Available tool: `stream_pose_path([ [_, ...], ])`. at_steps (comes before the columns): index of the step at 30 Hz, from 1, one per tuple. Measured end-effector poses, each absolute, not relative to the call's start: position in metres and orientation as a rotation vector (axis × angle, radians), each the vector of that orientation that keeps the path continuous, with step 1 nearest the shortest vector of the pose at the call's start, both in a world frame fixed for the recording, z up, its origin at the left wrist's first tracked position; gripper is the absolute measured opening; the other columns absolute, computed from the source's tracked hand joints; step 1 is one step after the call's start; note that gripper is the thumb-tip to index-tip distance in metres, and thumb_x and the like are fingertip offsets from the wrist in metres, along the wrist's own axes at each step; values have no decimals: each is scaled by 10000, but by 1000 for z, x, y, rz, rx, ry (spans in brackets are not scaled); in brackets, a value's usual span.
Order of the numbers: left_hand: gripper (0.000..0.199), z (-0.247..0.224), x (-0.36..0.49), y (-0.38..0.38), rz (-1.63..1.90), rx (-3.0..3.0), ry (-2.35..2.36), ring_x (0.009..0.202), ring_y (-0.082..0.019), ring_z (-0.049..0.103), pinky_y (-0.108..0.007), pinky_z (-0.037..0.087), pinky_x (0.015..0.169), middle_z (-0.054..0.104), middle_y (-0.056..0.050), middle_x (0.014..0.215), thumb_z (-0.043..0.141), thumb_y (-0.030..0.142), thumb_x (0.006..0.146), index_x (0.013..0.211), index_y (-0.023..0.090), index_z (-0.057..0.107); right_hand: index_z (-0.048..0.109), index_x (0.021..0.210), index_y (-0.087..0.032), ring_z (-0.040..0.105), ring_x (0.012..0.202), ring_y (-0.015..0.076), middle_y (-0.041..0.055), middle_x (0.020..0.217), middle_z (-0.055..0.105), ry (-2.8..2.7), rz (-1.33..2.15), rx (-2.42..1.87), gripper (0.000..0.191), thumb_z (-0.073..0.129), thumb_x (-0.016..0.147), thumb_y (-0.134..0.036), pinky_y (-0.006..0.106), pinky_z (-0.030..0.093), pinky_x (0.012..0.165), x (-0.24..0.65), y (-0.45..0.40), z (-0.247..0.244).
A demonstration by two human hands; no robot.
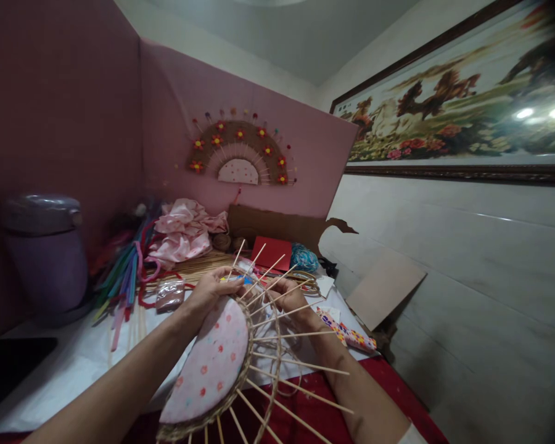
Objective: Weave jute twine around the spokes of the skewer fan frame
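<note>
A half-round fan (213,351), covered in pink cloth with red and pink dots and edged with braided twine, lies tilted before me. Thin wooden sticks (305,365) radiate from its curved edge. A loop of twine (276,327) crosses the sticks partway out. My left hand (215,291) grips the fan near its upper end, thumb over the top. Close by, my right hand (287,297) has its fingers closed among the upper sticks, at the twine. Sticks partly cover the right fingertips.
A finished fan with red flowers (239,134) hangs on the pink board. Crumpled pink cloth (185,231), colored pipe cleaners (127,277), a red card (272,253) and blue yarn (304,258) lie behind. A purple lidded container (49,259) stands left; floral fabric (351,333) lies right.
</note>
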State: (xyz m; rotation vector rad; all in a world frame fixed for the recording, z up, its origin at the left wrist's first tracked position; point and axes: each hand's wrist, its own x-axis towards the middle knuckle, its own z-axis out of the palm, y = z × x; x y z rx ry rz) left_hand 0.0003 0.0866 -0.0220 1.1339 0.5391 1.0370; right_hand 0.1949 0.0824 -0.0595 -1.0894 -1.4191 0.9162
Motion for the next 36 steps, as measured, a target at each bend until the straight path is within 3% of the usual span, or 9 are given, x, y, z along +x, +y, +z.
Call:
stream_pose_path([
  [8, 237, -22, -2, 88, 980, 1023, 500, 564, -173, 648, -266, 514, 551, 697, -68, 686, 671, 80, 627, 846, 122, 590, 585, 669, -150, 463, 489, 83, -15, 598, 558, -1421, 941, -1076, 191, 684, 612, -303, 213, 371, 463, 196, 79, -61],
  [15, 73, -25, -4, 92, 882, 898, 618, 443, -120, 597, -187, 479, 451, 621, -31, 506, 615, 26, 639, 640, 97, 600, 576, 612, -146, 448, 449, 82, -20, 529, 540, -1407, 950, -1112, 212, 708, 591, -311, 212, 353, 439, 189, 76, -60],
  [23, 105, -33, -7, 97, 827, 891, 638, 382, -92, 530, -187, 431, 399, 589, -9, 502, 651, 123, 658, 580, 113, 582, 575, 664, -158, 490, 474, 93, 3, 602, 569, -1386, 987, -1105, 221, 716, 607, -318, 218, 377, 446, 187, 71, -66],
  [30, 155, -36, -5, 99, 854, 963, 643, 341, -71, 477, -167, 343, 343, 573, 10, 464, 696, 260, 653, 693, 118, 650, 588, 670, -147, 512, 465, 103, 10, 604, 601, -1365, 1013, -1099, 258, 743, 574, -329, 237, 388, 456, 188, 80, -74],
  [36, 209, -34, -3, 97, 886, 1026, 660, 336, -70, 466, -181, 322, 342, 562, -2, 438, 693, 285, 649, 562, 110, 618, 603, 695, -143, 529, 476, 110, 11, 610, 608, -1329, 1030, -1100, 244, 741, 578, -308, 235, 388, 457, 188, 81, -77],
])
